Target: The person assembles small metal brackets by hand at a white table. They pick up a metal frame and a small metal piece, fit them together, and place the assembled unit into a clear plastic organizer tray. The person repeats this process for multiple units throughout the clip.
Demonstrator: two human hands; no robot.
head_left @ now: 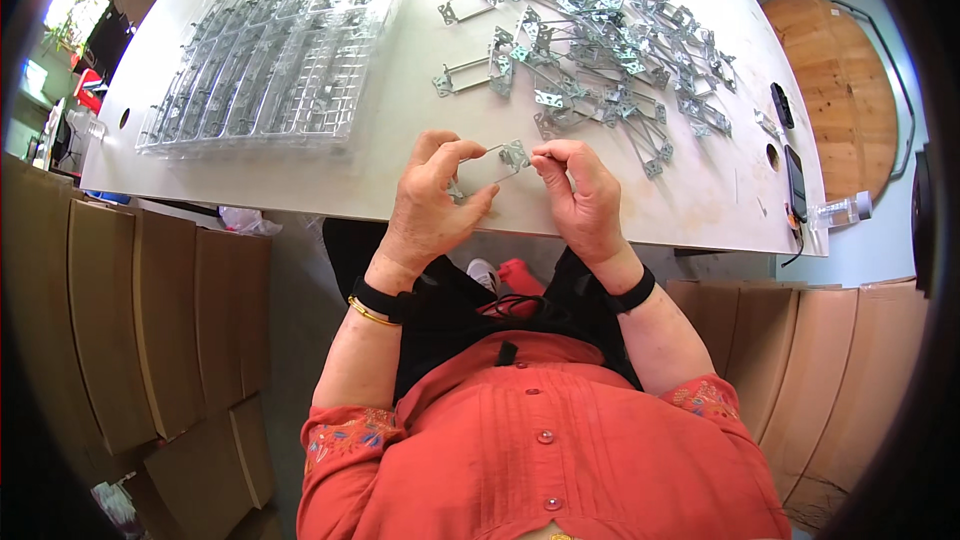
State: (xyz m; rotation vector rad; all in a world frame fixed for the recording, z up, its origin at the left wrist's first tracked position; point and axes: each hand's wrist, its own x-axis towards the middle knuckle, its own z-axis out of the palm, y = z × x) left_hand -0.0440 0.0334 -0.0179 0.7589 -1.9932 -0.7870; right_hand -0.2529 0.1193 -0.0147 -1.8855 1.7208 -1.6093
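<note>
My left hand (435, 195) holds a small silver metal bracket (514, 154) with thin wire rods, just above the near edge of the white table (420, 50). Its thumb and fingers curve round the rods, and part of the bracket is hidden behind them. Close by on the right, my right hand (585, 198) is pinched, its fingertips right at the bracket's plate end. Whatever lies between those fingertips is too small to make out. Beyond my hands, a loose heap of similar metal brackets (585, 25) spreads over the table.
Clear plastic trays (365, 90) filled with metal parts lie at the left of the table. A phone (796, 183), a black object (781, 105) and a clear bottle (840, 211) are at the right edge. Cardboard boxes (165, 325) stand on both sides of me.
</note>
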